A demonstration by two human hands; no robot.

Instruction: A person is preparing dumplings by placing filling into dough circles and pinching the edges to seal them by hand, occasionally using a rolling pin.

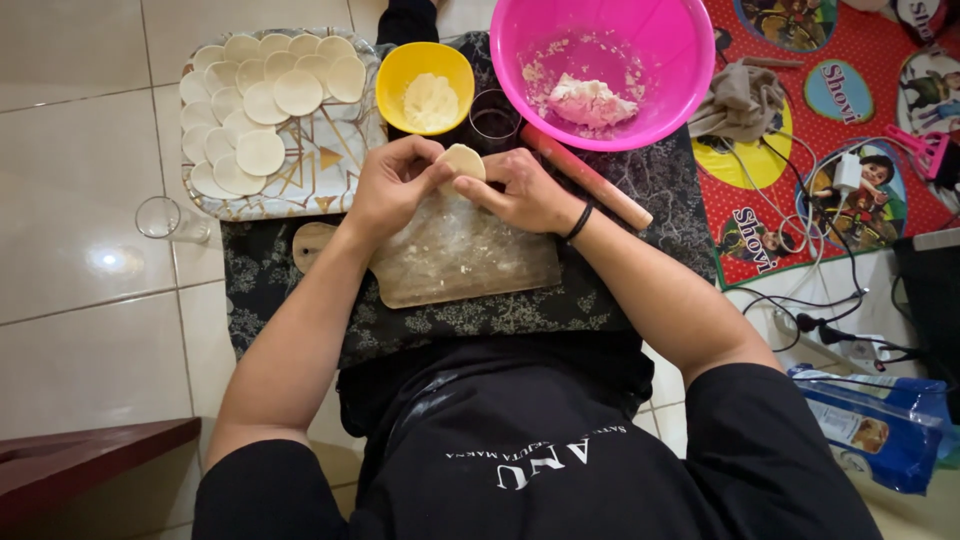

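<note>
Both hands meet over the far edge of a floured wooden board (460,255) and share one small round of pale dough (463,160). The left hand (390,185) pinches the round's left rim between thumb and curled fingers; the right hand (525,190), with a dark band at the wrist, pinches its right rim the same way. The dough sits between the two sets of fingertips, lifted just above the board.

The board lies on a dark patterned cloth (300,280) spread on the tiled floor (80,200). Beyond the left hand, a tray (340,170) carries many flat dough circles (260,152). A yellow bowl (392,75) of flour stands just beyond the hands, a pink bowl (680,60) with a lump of dough beside it. A rolling pin (600,190) lies just right of the right hand.
</note>
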